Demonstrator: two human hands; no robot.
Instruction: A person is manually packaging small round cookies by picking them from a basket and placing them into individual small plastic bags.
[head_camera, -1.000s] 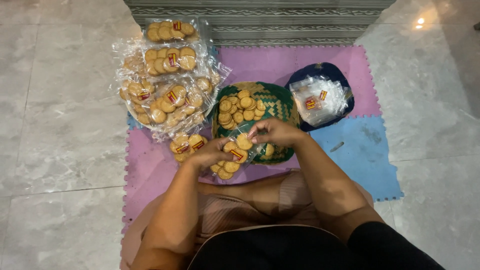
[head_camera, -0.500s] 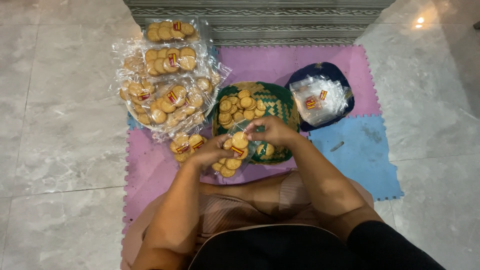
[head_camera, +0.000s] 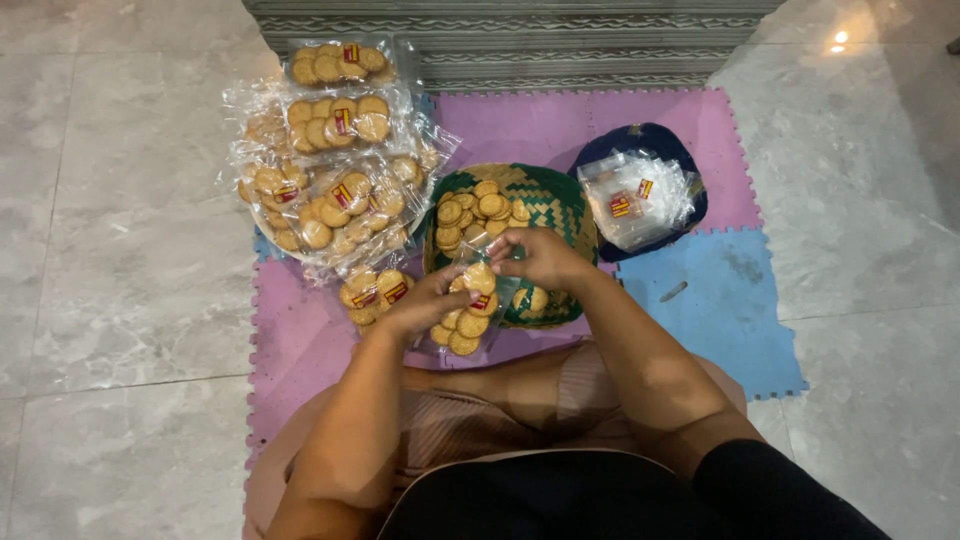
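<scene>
Bag: clear cookie bag (head_camera: 466, 315) at basket's 6 o'clock rim, part-filled.
Left hand (head_camera: 420, 303): fingers grasping bag side.
Right hand (head_camera: 543, 257): fingers pinching bag mouth.
Basket: woven basket (head_camera: 555, 205), loose cookies (head_camera: 475, 215) inside.

Clear bag (head_camera: 468, 312) of round golden biscuits, small red-yellow label inside, held between both hands. Left hand (head_camera: 420, 305) grips its left side; right hand (head_camera: 540, 256) pinches its top edge. Bag tilted, partly filled.
</scene>
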